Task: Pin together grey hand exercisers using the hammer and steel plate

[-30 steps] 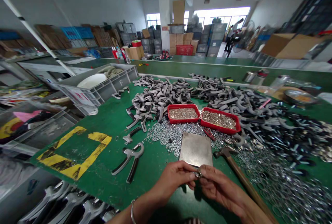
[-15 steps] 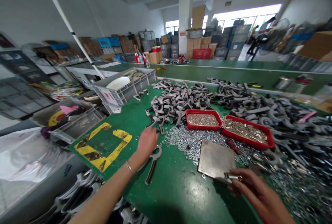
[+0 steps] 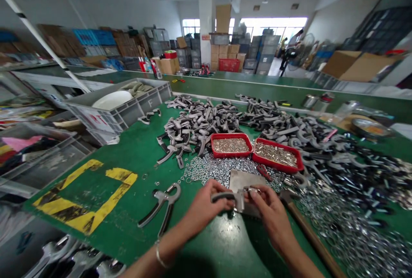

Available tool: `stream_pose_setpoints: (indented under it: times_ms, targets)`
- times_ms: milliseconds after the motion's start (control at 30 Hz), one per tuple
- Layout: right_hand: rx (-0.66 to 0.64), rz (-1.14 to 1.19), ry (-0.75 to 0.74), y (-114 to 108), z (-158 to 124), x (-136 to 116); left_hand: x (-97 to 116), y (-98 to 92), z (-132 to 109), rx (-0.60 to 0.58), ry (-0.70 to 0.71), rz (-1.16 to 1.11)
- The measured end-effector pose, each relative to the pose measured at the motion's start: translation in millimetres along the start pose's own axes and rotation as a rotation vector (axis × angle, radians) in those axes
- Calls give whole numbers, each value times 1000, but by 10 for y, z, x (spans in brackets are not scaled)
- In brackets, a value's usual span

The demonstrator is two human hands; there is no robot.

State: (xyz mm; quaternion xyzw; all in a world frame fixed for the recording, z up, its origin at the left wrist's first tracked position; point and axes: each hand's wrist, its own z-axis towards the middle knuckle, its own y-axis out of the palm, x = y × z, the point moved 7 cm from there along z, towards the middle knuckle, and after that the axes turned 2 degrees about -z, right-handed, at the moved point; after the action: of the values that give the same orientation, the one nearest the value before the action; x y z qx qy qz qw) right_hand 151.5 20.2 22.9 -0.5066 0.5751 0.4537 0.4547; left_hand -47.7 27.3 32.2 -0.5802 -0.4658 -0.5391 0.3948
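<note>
My left hand is closed on a grey and black handle part, above the green table. Close to its right, my right hand pinches a small metal spring piece against the end of that handle part. Behind and partly under my hands lies a flat metal plate. An assembled pair of handles rests on the table left of my left hand. Beyond the plate, small metal rings are spread in front of two red trays of small metal parts.
Grey and black handle parts are heaped behind the trays. A hammer lies right of my right hand, beside many loose rings. A grey crate stands at the left edge. A person is far off.
My left hand has moved right from the table's left part and now holds a handle part. My right hand's spring piece has met it. The view has turned right, showing the hammer.
</note>
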Motion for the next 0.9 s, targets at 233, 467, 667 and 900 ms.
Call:
stream_pose_setpoints:
  times_ms: [233, 467, 667, 900]
  targets:
    - [-66, -74, -100, -134, -191, -163, -459, 856, -115, -353, -125, -242]
    - [0, -2, 1, -458, -383, 64, -288, 631, -29, -132, -55, -128]
    - [62, -21, -47, -275, -483, 92, -416, 853, -54, -84, -67, -136]
    - [-190, -198, -77, -265, -399, 34, -365, 1130, -367, -469, -239, -308]
